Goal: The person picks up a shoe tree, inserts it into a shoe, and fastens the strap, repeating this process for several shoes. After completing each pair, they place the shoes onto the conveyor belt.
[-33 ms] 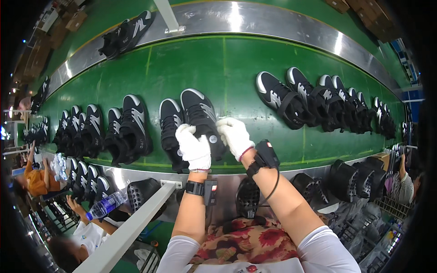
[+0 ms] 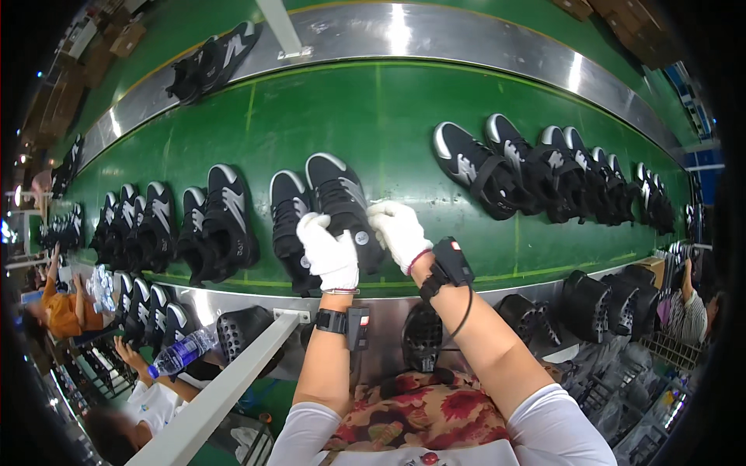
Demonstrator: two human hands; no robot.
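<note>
A pair of black sneakers with silver toe trim sits on the green belt [image 2: 381, 101] in front of me, toes pointing away. Between my hands is the right-hand sneaker [image 2: 336, 179], which has a round pale sticker at its heel. My left hand [image 2: 329, 252], in a white glove, has its fingers curled at that sneaker's left collar edge and overlaps the left-hand sneaker [image 2: 287, 206]. On the other side, my gloved right hand [image 2: 399, 235] pinches at the end of the strap. The gloves partly hide both fingertips.
More sneakers [image 2: 227, 213] stand left, and a row of strapped sneakers [image 2: 474, 167] lies right. Black shoe lasts [image 2: 586, 306] rest on the metal ledge near me. A pale post [image 2: 225, 388] and a water bottle [image 2: 183, 351] are at lower left. Co-workers sit at both sides.
</note>
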